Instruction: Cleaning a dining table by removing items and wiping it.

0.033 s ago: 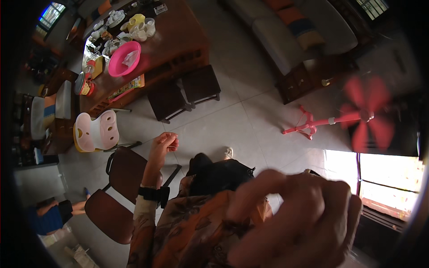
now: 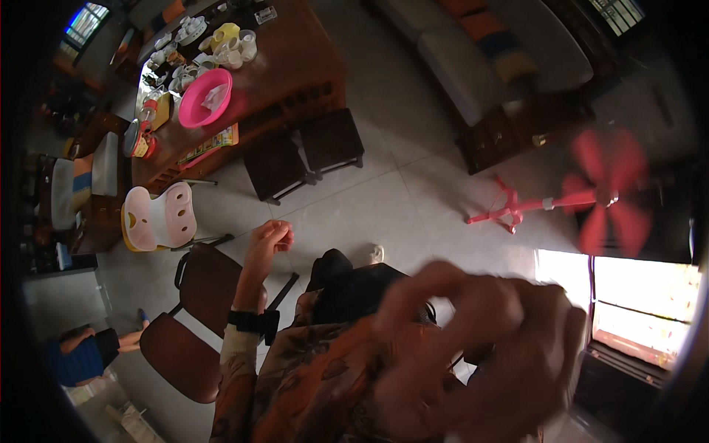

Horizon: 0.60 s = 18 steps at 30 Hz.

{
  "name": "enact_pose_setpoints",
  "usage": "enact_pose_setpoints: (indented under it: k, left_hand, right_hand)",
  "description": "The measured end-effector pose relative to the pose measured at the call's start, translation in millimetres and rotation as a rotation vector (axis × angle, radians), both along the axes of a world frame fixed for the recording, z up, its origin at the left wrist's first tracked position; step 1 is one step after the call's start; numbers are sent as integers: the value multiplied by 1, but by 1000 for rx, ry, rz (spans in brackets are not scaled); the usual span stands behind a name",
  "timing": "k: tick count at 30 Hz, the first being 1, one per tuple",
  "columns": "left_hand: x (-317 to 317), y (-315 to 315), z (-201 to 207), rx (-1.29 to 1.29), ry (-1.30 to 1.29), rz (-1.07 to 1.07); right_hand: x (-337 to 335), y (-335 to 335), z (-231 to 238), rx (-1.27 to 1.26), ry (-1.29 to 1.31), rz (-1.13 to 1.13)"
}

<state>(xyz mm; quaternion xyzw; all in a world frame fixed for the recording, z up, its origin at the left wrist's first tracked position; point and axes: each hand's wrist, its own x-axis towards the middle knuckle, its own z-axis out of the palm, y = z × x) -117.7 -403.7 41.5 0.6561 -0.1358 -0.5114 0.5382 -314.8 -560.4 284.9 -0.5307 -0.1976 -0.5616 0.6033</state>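
Observation:
My left hand is held out over the floor, its fingers pinched together. Whatever lies between the fingertips is too small to make out. A black band circles that wrist. Much closer, my right hand looms large and blurred at the lower right, in front of my patterned orange-brown clothing. Its fingers are curled, with index finger and thumb bent towards each other; what they hold, if anything, cannot be seen.
A wooden table carries a pink basin and several cups. Two dark stools, a pink-white seat and a brown chair stand nearby. A red fan is at right. Another person is at lower left.
My right hand has shifted slightly up and left, its fingers turning a little. My left hand has barely moved and stays pinched.

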Motion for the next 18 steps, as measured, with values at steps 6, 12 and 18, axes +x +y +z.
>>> enact_pose_setpoints:
  k: [6, 12, 18]
  left_hand:
    - [19, -62, -3, -71, 28, 1]
    - [69, -163, -3, 14, -21, 78]
    - [88, -333, 19, -41, 8, -144]
  right_hand:
    - [0, -143, -72, 713, 435, 271]
    - [29, -231, -82, 650, 520, 230]
    - [45, -307, -2, -2, 276, 256]
